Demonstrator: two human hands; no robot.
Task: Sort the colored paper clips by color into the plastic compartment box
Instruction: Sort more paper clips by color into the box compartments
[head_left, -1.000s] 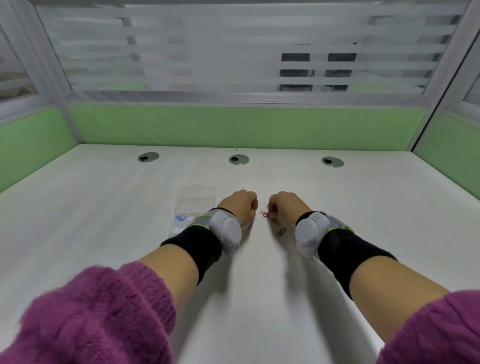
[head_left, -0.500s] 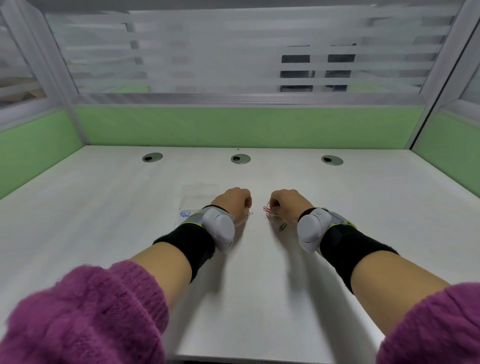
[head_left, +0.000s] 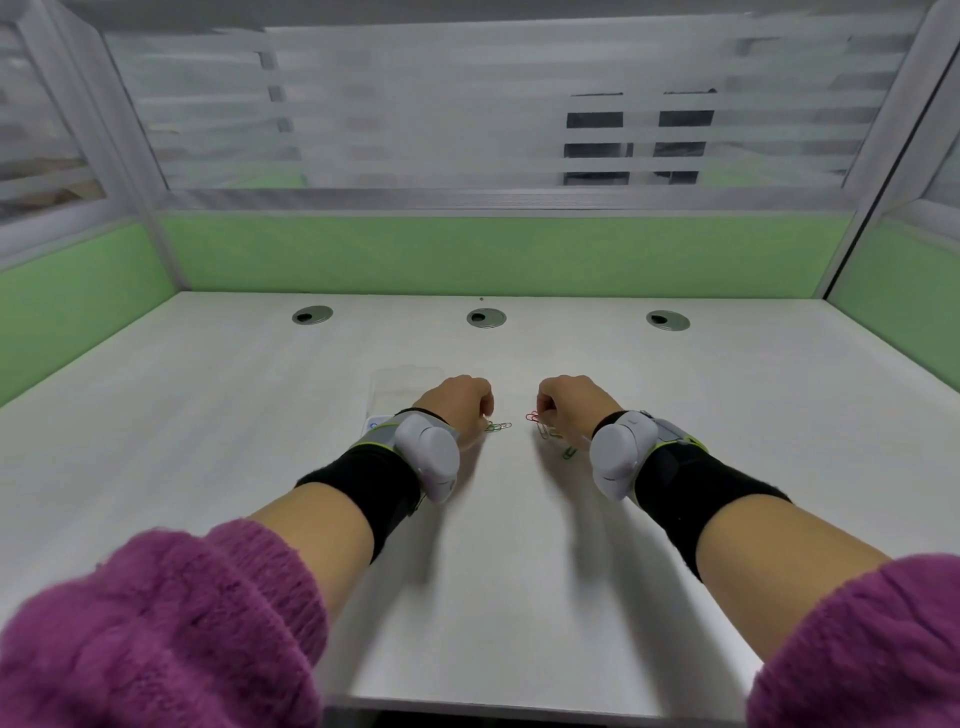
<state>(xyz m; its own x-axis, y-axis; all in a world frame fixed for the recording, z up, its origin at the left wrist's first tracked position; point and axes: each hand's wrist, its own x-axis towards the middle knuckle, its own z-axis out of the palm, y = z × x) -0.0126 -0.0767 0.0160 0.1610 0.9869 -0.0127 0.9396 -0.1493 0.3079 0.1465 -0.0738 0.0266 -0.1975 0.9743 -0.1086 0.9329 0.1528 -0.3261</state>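
Box (head_left: 402, 387): near end hidden behind left hand (head_left: 457, 405). Clips (head_left: 498, 426) right of box: too small to count. Right hand (head_left: 574, 402): grip hidden, as on left.

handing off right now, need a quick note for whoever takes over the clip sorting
Left hand: fingers curled, tips at the green and orange clips on the desk; grip unclear.
Right hand: curled beside the red clips; grip unclear.
Compartment box: behind the left wrist, with what looks like a blue clip in its near end.
Done: little that shows.
Left: the loose clips between the hands, plus a green clip by the right wrist.
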